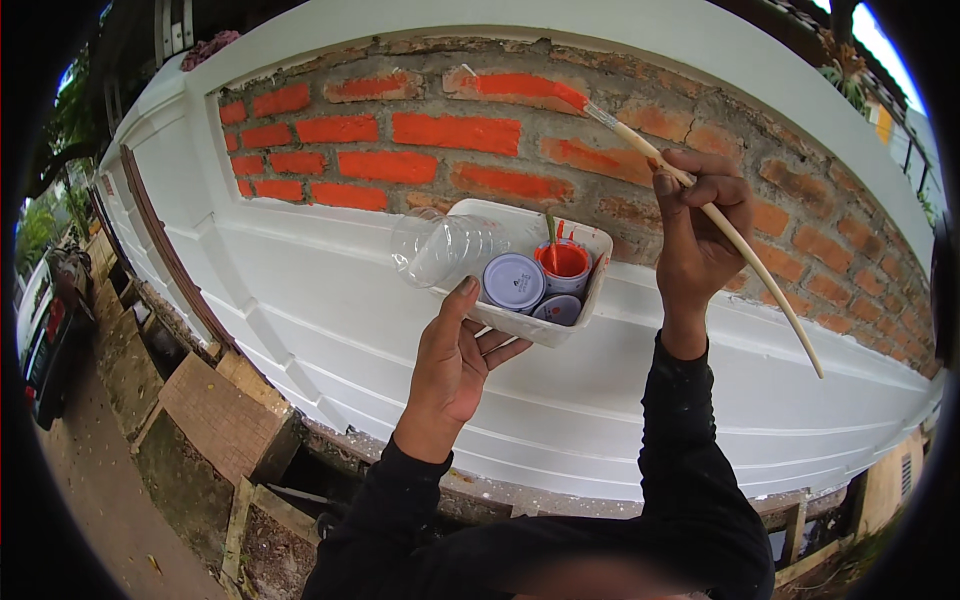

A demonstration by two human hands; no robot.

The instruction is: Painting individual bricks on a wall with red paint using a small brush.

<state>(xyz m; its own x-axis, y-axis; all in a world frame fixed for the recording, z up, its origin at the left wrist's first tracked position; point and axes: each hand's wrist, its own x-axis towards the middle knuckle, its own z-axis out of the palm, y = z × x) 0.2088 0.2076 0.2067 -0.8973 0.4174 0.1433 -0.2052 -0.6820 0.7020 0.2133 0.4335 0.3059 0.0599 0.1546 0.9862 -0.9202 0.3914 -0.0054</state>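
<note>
My right hand [703, 230] grips the long pale handle of a paintbrush [765, 275], whose orange-coated bristles meet a partly painted brick [510, 85] in the top row. Lower down, my left hand [452, 365] supports a white plastic tub [572, 336], thumb at its near left side and fingers beneath. Inside the tub stands an open paint can [566, 262] of orange paint with a thin green-ended stick or brush in it. Two lidded cans sit beside it, a larger can [514, 281] and a smaller can [558, 309]. A clear ribbed plastic bottle [440, 245] leans over the tub's left edge.
The brick panel [660, 95] is set in a white wall [330, 255]; bricks on its left are orange, those on the right mostly bare. A brown pipe [170, 245] runs down the wall at left. Below lie concrete slabs [225, 410] and a ditch; a parked vehicle [45, 340] stands far left.
</note>
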